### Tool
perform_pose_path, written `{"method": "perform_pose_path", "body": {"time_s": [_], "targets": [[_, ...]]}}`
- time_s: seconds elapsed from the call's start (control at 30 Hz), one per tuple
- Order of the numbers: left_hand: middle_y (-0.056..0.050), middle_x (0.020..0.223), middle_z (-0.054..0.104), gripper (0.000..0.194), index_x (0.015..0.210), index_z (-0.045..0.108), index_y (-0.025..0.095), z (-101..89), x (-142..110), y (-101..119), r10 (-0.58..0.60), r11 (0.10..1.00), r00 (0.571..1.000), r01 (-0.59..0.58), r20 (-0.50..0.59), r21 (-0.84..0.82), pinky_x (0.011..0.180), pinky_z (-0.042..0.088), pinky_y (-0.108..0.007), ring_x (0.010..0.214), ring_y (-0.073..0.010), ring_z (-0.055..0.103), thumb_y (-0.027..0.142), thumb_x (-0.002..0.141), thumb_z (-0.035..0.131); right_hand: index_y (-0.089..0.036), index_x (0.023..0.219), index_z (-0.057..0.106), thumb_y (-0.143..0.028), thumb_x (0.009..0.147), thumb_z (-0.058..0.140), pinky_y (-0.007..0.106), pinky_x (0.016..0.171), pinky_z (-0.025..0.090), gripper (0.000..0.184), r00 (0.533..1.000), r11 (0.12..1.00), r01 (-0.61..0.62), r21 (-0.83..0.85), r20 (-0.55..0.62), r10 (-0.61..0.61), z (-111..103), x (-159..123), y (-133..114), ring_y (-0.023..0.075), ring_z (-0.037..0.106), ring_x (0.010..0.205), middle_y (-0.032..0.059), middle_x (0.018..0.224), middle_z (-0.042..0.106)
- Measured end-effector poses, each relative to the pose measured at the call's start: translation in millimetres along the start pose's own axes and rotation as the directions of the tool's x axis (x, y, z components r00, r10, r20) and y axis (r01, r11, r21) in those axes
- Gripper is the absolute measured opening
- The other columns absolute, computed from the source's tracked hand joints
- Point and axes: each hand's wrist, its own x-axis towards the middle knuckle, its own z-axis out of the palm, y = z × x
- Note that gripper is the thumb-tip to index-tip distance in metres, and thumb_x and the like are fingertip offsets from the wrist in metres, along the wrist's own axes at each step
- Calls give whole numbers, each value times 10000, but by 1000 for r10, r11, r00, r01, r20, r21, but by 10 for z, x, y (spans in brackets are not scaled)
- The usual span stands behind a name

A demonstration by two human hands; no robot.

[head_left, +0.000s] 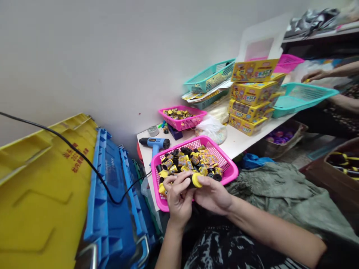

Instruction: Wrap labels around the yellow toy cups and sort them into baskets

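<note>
Both hands meet over the near rim of a pink basket. Between them is a small black cylinder with a yellow cap. My left hand has its fingers closed round the black body. The thumb and fingers of my right hand are closed on the yellow cap end. Many similar black and yellow pieces and printed yellow wrappers fill the basket behind my hands. Part of the cylinder is hidden by my fingers.
A blue heat gun lies left of the basket on the white table. Behind stand another pink basket, a plastic bag and stacked yellow boxes. Blue crates flank the left; another person's hand is far right.
</note>
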Motion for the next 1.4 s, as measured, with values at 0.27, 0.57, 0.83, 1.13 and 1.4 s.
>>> {"method": "perform_pose_path", "body": {"time_s": [0.27,0.57,0.83,1.13,1.4], "targets": [[-55,1224,660,342,1111,641,328,137,217,123,201,954,869,-279,452,112,917,384,-418,1115,-244,571,187,801,669,-207,1041,611,-450,825,470,408,846,474,354,975,986,158,55,-165,-147,-361,-417,-8,243,608,901,82,901,655],[-130,696,707,360,596,673,158,1219,1266,-472,-618,564,594,-122,516,817,721,466,-357,763,-274,659,438,803,581,-235,1039,559,-382,807,522,365,709,489,277,798,925,340,-167,-469,-378,-1268,-554,-486,191,560,694,66,870,631],[-26,529,629,208,528,637,181,1255,1289,-785,-720,543,521,11,459,840,669,455,-295,643,-196,632,265,718,639,-245,951,535,-409,788,609,283,551,444,243,838,959,267,-92,-469,-278,-1528,-499,-538,155,522,637,26,848,591],[8,748,644,311,957,579,172,762,1211,-276,-645,760,630,467,433,452,618,503,-260,669,-139,642,199,678,715,-166,705,629,-374,755,671,293,652,485,218,835,872,147,-468,-414,-362,-1447,-201,-584,176,598,725,60,799,677],[28,668,646,744,1355,452,218,569,763,163,-626,757,729,653,275,-9,607,497,-261,626,-145,628,172,672,744,-168,879,683,-309,662,741,286,639,499,266,969,755,1,-656,-185,-162,-1000,184,-744,168,625,725,39,854,684]]}}
